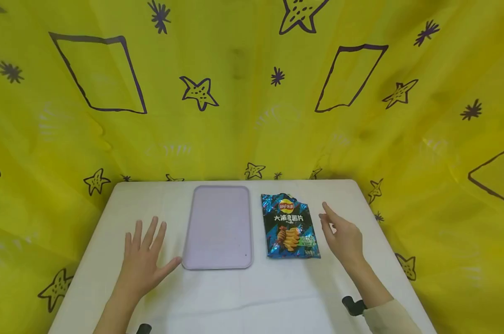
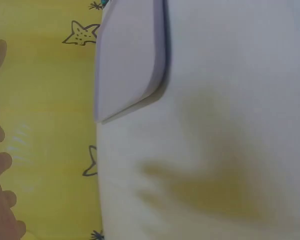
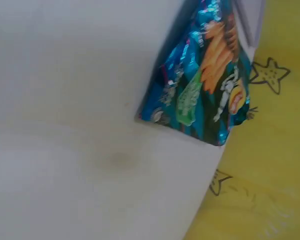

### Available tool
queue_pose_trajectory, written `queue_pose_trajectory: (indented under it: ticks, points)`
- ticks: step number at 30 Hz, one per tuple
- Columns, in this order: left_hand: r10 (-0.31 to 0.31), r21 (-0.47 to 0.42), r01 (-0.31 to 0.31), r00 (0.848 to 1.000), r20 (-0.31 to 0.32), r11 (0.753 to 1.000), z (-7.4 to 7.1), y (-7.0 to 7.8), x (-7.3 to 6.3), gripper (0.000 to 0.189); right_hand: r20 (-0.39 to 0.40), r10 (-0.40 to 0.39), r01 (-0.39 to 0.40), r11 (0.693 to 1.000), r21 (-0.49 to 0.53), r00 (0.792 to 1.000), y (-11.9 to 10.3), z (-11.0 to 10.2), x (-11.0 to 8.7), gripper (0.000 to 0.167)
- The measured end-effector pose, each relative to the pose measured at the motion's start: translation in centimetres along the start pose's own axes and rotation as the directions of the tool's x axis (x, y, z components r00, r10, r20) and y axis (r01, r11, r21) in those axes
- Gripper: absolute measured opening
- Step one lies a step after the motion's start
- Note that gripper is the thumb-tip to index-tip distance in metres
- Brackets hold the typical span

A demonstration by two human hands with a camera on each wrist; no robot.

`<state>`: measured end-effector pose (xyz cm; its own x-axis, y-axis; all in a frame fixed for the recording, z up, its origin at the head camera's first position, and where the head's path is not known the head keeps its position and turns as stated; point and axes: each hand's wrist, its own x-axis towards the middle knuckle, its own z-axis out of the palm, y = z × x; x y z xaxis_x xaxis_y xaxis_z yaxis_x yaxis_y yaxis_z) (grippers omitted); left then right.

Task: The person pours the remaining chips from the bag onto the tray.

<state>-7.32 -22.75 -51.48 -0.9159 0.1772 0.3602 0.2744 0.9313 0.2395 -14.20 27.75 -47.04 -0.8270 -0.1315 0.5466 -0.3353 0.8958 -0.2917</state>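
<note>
In the head view a blue and black bag of potato chips [image 1: 291,227] lies on the white table, to the right of a pale purple tray [image 1: 218,227]. My left hand [image 1: 141,264] hovers left of the tray with its fingers spread and nothing held; the thumb tip appears close to the tray's lower left corner. Right of the bag is my right hand [image 1: 343,236], its fingers loosely bent and holding nothing. The right wrist view shows the bag [image 3: 205,80] apart from the hand. A tray corner [image 2: 130,60] appears in the left wrist view.
The white table [image 1: 235,301] ends at the back against a yellow curtain [image 1: 235,130] with drawn stars and four-sided outlines. The curtain also hangs along both sides. Black wrist-camera mounts [image 1: 354,306] sit at the wrists.
</note>
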Motion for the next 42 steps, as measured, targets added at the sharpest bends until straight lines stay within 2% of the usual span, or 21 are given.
queue_pose_trajectory:
  ticks: [3,6,10,14,24,33,39,42]
  points:
    - [-0.002,-0.023,0.002,1.0,-0.01,1.0,1.1,-0.1,-0.6,0.096,0.049,0.086,-0.088,0.995,0.04,0.995,0.7,1.3,-0.6,0.048]
    - [-0.003,-0.049,0.003,1.0,-0.012,0.999,2.4,-0.2,-1.1,0.095,0.12,0.158,-0.164,0.985,0.045,0.98,1.5,2.8,-1.4,0.05]
    - [-0.004,-0.063,0.004,1.0,0.003,0.998,4.2,-0.1,-1.7,0.095,0.199,0.232,-0.243,0.969,0.032,0.952,2.5,4.7,-2.3,0.051]
    - [-0.005,-0.065,0.007,1.0,0.027,0.998,5.8,0.3,-2.3,0.094,0.239,0.305,-0.32,0.947,0.028,0.922,3.4,5.8,-3.0,0.052]
    - [-0.059,-0.117,0.068,0.995,0.079,0.991,8.2,0.9,-2.8,0.096,0.354,0.408,-0.456,0.888,0.059,0.842,4.9,7.0,-4.0,0.057]
    - [-0.12,-0.146,0.147,0.976,0.182,0.978,9.3,1.4,-2.5,0.103,0.379,0.446,-0.505,0.86,0.071,0.811,5.4,8.4,-4.2,0.062]
    - [-0.15,-0.151,0.186,0.964,0.22,0.971,9.9,1.7,-2.4,0.107,0.365,0.447,-0.505,0.86,0.078,0.817,5.6,9.2,-4.3,0.062]
    - [-0.157,-0.148,0.19,0.964,0.214,0.971,10.2,1.8,-2.3,0.11,0.34,0.463,-0.517,0.852,0.084,0.818,5.4,9.3,-4.1,0.061]
